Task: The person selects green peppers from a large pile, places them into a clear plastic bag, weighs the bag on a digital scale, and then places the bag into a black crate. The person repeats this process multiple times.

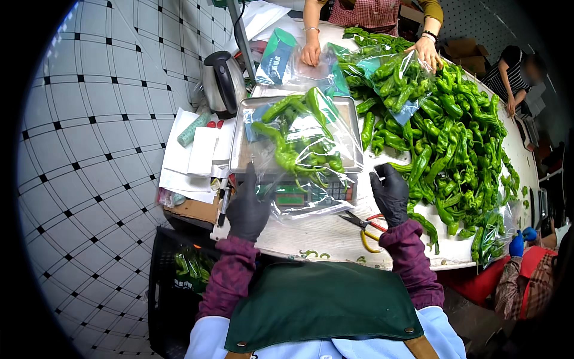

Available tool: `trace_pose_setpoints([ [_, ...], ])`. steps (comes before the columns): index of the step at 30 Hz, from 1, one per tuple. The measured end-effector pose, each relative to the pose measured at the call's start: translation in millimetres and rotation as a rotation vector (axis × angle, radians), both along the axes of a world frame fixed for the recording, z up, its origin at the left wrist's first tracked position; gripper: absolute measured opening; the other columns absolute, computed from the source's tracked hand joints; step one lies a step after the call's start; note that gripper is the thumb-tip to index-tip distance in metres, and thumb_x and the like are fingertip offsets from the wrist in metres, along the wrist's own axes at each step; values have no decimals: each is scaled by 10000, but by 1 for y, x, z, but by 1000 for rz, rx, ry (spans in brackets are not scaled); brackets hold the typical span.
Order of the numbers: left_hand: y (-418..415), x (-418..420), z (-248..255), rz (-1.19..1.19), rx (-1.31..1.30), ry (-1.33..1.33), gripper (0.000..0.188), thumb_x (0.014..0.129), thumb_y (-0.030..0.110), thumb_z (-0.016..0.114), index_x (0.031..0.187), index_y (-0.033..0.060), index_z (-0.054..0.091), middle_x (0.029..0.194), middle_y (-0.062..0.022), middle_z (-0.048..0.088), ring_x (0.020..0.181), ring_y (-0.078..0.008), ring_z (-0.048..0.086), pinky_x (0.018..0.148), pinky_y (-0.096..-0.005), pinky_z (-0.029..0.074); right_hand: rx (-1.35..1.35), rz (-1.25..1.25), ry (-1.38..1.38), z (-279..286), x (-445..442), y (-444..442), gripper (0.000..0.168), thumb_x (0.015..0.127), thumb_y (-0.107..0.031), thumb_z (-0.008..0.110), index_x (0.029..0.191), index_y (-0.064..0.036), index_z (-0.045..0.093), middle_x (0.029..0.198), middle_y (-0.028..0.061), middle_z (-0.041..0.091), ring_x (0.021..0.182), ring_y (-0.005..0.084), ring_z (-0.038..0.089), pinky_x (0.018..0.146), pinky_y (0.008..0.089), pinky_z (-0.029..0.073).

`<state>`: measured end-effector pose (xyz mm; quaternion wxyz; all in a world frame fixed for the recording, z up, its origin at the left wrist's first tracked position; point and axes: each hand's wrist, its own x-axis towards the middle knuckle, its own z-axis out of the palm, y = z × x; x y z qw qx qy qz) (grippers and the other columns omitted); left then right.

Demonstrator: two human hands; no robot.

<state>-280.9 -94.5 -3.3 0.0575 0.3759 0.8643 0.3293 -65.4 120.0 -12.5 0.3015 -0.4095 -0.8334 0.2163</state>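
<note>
A clear plastic bag of long green peppers lies on the metal tray of a digital scale. My left hand, in a black glove, is at the scale's lower left, beside the bag's open end, its index finger extended; whether it touches the bag is unclear. My right hand, gloved in black, hovers right of the scale with curled fingers and nothing visible in it. Just below it on the table lie scissors with red and yellow handles. A large heap of green peppers covers the table's right side.
An electric kettle and papers stand left of the scale. Across the table, a co-worker's hands touch a filled bag and flat packaging. A black crate holds bagged peppers at lower left. Other people are at the right.
</note>
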Motion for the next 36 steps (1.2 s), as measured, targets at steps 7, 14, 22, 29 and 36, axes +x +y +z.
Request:
trace_pose_setpoints([
  [7, 21, -15, 26, -52, 375, 31, 479, 879, 43, 506, 1344, 114, 417, 671, -37, 540, 512, -114, 458, 493, -262, 400, 292, 249, 109, 33, -31, 32, 411, 797, -87, 587, 1201, -136, 533, 809, 127, 629, 701, 288, 621, 603, 367, 487],
  [14, 42, -83, 159, -172, 606, -519, 113, 855, 41, 596, 958, 10, 633, 754, -13, 628, 604, -41, 534, 531, -181, 442, -136, 482, 369, 162, -78, 75, 144, 874, -58, 570, 988, 13, 624, 774, 6, 601, 656, 70, 503, 586, 218, 419],
  [22, 67, -100, 170, -163, 755, -337, 81, 867, 51, 586, 909, -1, 633, 769, -4, 605, 674, -60, 540, 626, -198, 448, 424, 346, 239, 187, -94, 83, 174, 807, -89, 575, 980, -103, 590, 762, 143, 622, 706, 339, 619, 606, 375, 477],
  [29, 13, -44, -12, -89, 243, 8, 150, 868, 111, 556, 994, 58, 617, 917, -117, 659, 836, -259, 647, 724, -332, 497, -172, 217, 29, 0, -31, 59, 286, 808, -133, 637, 1082, -73, 584, 822, 174, 638, 708, 308, 636, 599, 346, 481],
  [36, -19, -11, 7, 29, 323, -183, 187, 823, 56, 613, 1010, 45, 611, 834, -91, 627, 728, -155, 607, 645, -297, 484, -613, 212, 195, -13, 56, 0, 352, 839, -92, 614, 1182, -42, 550, 752, 46, 593, 678, 112, 544, 645, 250, 445],
])
